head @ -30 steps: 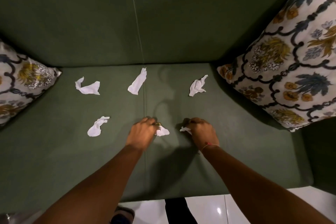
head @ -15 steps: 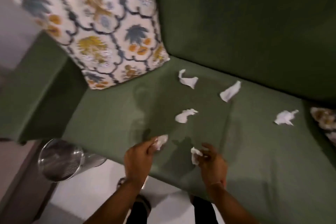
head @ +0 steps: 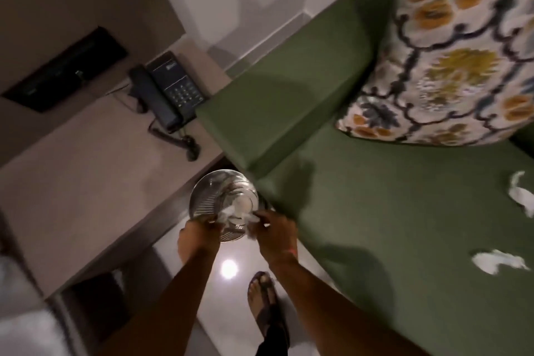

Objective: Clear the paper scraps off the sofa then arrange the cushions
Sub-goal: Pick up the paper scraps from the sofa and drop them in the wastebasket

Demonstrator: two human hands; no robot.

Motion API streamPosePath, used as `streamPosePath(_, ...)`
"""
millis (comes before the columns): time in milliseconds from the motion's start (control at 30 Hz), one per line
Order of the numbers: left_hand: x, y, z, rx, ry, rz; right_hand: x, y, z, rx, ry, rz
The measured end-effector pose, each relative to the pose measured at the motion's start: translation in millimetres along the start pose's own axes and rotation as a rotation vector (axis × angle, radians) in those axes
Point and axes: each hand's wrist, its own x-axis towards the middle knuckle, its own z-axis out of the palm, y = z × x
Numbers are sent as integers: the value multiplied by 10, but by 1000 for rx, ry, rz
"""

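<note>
Paper scraps, 2 of them, lie on the green sofa at the frame's right edge. At lower centre both hands hover over a metal bin; the left hand and right hand are blurred, white paper between them, grip unclear.

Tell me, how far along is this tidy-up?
Early on. Both hands, left and right, are over the metal bin beside the sofa, letting white paper drop in. Two scraps lie on the seat in view. The patterned cushion leans in the corner, not yet arranged.
</note>
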Motion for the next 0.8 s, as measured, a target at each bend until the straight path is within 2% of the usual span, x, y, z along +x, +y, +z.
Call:
streamPosePath(100, 359, -127, 30, 5, -35, -61, 328, -144, 364, -98, -32, 25)
streamPosePath(233, 571, -208, 96, -99, -152, -116, 630, -105, 647, -66, -118, 158)
streamPosePath(333, 605, -247, 114, -127, -160, -93, 685, -28, 726, -86, -124, 174)
streamPosePath(567, 380, -152, -51, 113, -67, 47, 405, 81, 516, -59, -128, 104)
streamPosePath(800, -398, 379, -318, 261, 7, 336, -42, 170, -330, -27, -147, 72)
